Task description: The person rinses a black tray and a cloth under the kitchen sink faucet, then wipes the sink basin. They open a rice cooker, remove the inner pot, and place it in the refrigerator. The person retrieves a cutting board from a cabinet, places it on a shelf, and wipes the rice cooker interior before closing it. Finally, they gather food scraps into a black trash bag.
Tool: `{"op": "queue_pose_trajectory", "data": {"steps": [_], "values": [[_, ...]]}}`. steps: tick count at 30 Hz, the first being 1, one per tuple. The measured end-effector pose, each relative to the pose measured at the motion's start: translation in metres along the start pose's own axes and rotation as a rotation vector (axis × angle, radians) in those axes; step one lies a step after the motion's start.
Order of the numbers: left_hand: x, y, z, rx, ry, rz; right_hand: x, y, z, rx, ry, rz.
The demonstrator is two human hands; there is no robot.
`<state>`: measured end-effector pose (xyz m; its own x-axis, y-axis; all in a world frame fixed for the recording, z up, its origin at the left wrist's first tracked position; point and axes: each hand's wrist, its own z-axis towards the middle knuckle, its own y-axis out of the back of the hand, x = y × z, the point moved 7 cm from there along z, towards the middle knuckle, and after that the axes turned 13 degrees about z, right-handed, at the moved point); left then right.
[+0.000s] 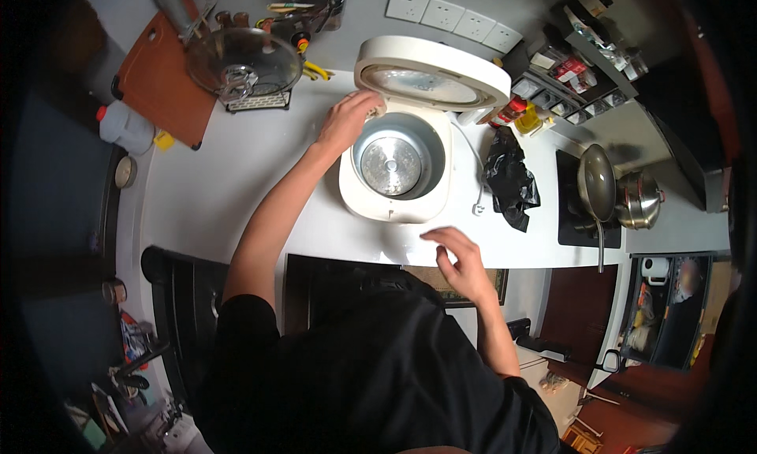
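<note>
A white rice cooker (395, 212) stands on the countertop with its lid (434, 69) raised. No inner pot sits inside; the bare heating plate (391, 166) shows at the bottom, with marks on it. My left hand (350, 118) is at the cooker's back left rim, near the hinge, gripping a small crumpled pale cloth or tissue (376, 108). My right hand (460, 260) hovers by the counter's front edge, just in front of the cooker, fingers curved and apart with nothing in them. The cooker's power cord ends in a white plug (478, 208) lying on the counter.
A black plastic bag (511, 179) lies right of the cooker. Farther right, a frying pan (597, 179) and a steel pot (637, 199) are by the black cooktop (568, 229). At left are a glass lid (243, 63), an orange-brown cutting board (168, 81) and a plastic jug (125, 127).
</note>
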<state>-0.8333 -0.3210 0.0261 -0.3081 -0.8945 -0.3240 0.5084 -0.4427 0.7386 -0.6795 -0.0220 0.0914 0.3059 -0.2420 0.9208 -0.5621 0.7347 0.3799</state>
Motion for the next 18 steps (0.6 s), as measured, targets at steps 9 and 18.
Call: {"op": "queue_pose_trajectory", "data": {"steps": [9, 18], "values": [[0.021, -0.032, -0.001, 0.181, 0.044, -0.008, -0.018, -0.008, -0.027, -0.022, -0.142, -0.003], [-0.002, 0.008, -0.032, 0.349, 0.212, 0.146, -0.020, 0.004, -0.010, 0.038, -0.052, -0.020]]}}
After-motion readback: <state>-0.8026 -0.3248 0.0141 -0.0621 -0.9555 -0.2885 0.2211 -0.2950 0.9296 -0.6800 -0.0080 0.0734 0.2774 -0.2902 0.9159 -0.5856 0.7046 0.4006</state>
